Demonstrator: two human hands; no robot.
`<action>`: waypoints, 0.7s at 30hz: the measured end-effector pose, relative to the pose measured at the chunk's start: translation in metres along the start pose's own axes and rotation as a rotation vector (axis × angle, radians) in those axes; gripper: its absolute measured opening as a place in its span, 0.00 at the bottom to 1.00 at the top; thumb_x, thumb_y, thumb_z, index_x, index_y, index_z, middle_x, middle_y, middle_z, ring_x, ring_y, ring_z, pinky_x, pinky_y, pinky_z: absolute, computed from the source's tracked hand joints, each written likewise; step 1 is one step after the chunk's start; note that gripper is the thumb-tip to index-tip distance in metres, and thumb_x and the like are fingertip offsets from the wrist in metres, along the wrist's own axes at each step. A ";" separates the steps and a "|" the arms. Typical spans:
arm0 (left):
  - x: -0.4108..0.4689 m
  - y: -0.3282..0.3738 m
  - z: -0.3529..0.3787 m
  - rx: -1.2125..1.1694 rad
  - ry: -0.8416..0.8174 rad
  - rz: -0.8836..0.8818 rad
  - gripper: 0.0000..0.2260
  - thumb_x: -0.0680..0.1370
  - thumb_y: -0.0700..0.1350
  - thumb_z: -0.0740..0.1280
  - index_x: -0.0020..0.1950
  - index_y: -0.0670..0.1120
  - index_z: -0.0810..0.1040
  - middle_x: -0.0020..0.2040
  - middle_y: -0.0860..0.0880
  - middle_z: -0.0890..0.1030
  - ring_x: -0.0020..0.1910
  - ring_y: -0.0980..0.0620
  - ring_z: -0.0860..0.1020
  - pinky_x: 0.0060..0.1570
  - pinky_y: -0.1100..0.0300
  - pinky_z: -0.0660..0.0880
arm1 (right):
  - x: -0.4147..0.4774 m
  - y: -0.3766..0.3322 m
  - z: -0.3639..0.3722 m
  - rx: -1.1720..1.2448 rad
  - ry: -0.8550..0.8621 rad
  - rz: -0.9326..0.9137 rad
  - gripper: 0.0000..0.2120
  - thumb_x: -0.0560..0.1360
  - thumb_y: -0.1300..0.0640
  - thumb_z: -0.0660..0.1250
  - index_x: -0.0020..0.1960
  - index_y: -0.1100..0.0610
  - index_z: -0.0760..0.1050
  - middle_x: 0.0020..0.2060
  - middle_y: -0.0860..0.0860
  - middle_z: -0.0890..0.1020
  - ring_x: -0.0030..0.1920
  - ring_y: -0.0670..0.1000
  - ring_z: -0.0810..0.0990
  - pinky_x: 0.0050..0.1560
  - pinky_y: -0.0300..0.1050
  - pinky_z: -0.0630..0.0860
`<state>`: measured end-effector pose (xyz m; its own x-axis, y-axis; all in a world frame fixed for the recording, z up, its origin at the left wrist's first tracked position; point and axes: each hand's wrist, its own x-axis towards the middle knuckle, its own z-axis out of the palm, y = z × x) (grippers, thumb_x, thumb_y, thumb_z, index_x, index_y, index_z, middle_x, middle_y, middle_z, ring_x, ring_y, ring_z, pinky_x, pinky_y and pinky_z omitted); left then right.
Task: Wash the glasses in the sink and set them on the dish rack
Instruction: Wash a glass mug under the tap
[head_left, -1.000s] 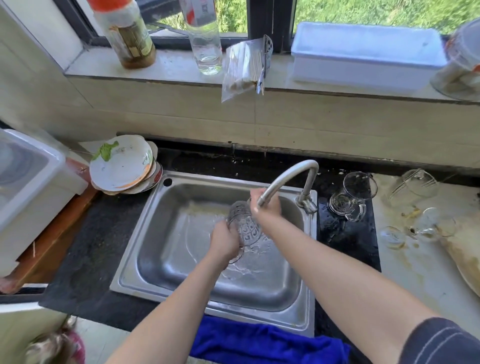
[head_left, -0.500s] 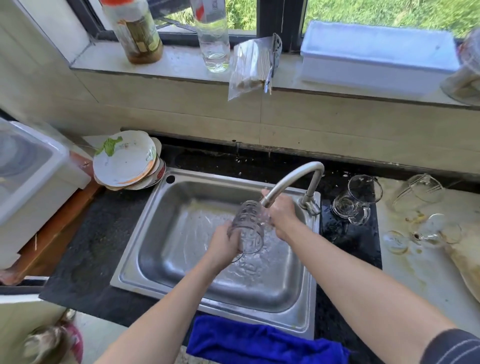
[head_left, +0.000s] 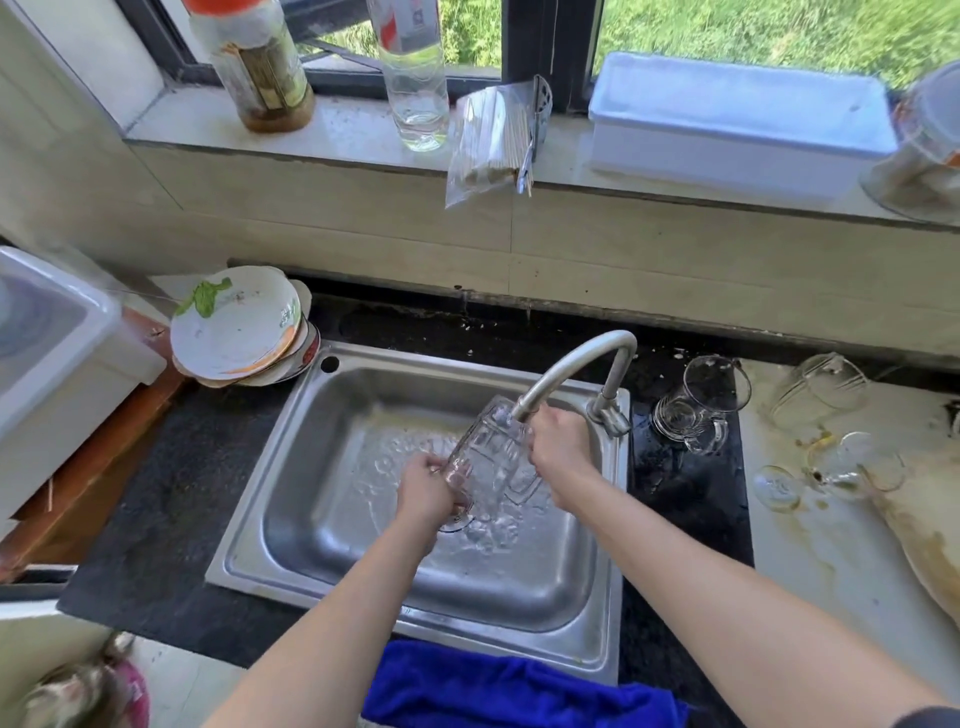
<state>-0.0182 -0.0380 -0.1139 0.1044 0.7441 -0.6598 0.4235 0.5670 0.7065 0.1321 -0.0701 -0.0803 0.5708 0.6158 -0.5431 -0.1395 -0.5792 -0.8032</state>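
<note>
While water runs from the spout (head_left: 571, 370), the head view shows a glass (head_left: 488, 460) held between both hands over the sink (head_left: 311, 499), clear of the basin floor. The left hand (head_left: 426, 493) has its fingers curled round the glass's lower end, and the right hand (head_left: 558, 449) closes on the upper end by the rim, though its fingertips are hidden behind the glass. The glass is tilted. Its long axis climbs from the left hand up and away toward the right hand, so the mouth sits just under the spout's tip and just beside the right knuckles. The rinse looks to be mid-way, and the left hand, cupping the base, seems the one to carry the weight when the glass is turned or lifted out. Beyond the right hand, outside the sink, a handled glass mug (head_left: 696, 410) stands near, and further glasses (head_left: 821, 389) lie well apart from it, all nearer the right hand than the left.
</note>
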 end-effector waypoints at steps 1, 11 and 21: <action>-0.001 0.003 0.002 -0.260 -0.082 -0.214 0.02 0.79 0.36 0.60 0.49 0.39 0.72 0.32 0.43 0.79 0.25 0.50 0.77 0.26 0.61 0.74 | -0.003 0.002 0.000 -0.060 0.059 -0.073 0.18 0.82 0.50 0.54 0.37 0.57 0.70 0.28 0.51 0.68 0.29 0.49 0.64 0.32 0.46 0.59; 0.008 0.026 0.020 -0.655 0.043 -0.287 0.12 0.76 0.45 0.66 0.33 0.47 0.71 0.20 0.50 0.69 0.16 0.53 0.69 0.23 0.66 0.71 | -0.004 0.000 -0.005 -0.421 -0.103 -0.232 0.21 0.81 0.41 0.52 0.46 0.54 0.77 0.37 0.48 0.80 0.37 0.50 0.76 0.44 0.54 0.76; 0.005 0.034 0.029 -0.409 0.135 -0.189 0.13 0.78 0.45 0.64 0.35 0.44 0.66 0.20 0.48 0.64 0.18 0.51 0.63 0.24 0.64 0.60 | 0.003 -0.014 -0.001 0.047 -0.142 0.095 0.15 0.76 0.48 0.59 0.38 0.53 0.78 0.33 0.48 0.79 0.38 0.52 0.76 0.51 0.55 0.75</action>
<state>0.0225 -0.0250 -0.1001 -0.0704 0.6383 -0.7666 0.0319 0.7695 0.6378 0.1366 -0.0606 -0.0706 0.4334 0.6311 -0.6433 -0.2267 -0.6145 -0.7556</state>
